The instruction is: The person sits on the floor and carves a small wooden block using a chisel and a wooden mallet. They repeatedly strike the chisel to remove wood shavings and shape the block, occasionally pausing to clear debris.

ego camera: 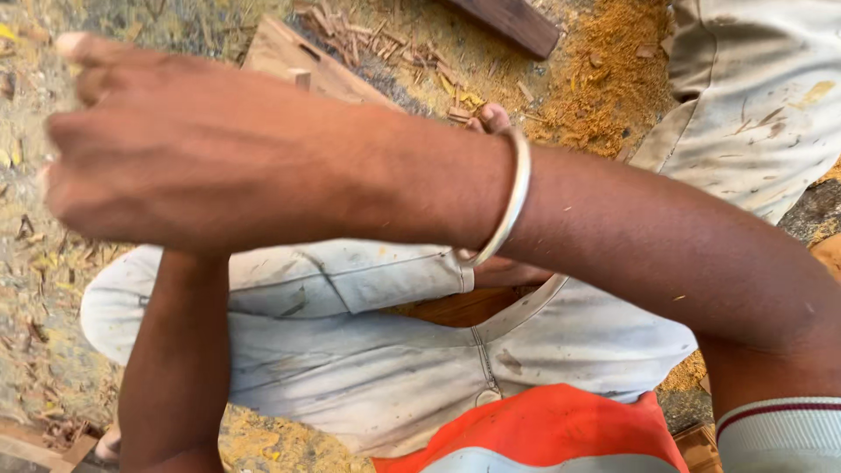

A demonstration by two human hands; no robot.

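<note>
— Right hand (131, 149)?
— Stretched across to the upper left, blurred, fingers seemingly curled inward. Impossible to tell whether closed on anything; nothing visible in it. Steel bangle (517, 188) sitting on the wrist.
— And the left hand?
— Hidden. Only the left forearm (175, 359) showing, rising from below and passing under the right hand, so arms crossed, probably for reaching to the far side while seated.
— Nearest thing?
— Pale board (280, 52), flat on the ground just beyond the right hand, partly covered by it. Within easy reach there, by the look of it.
— Around that?
— Chips (385, 44) scattered beside the board, orange sawdust (604, 79) heaped farther right, a dark plank (512, 22) at the top edge. Likely leftovers of cutting, left where fallen.
— Closer in?
— Dusty grey trousers (350, 350), knees spread, a brown piece of wood (464, 307) wedged between the legs, perhaps pinned there for steadiness. Orange shirt (534, 429) at the bottom.
</note>
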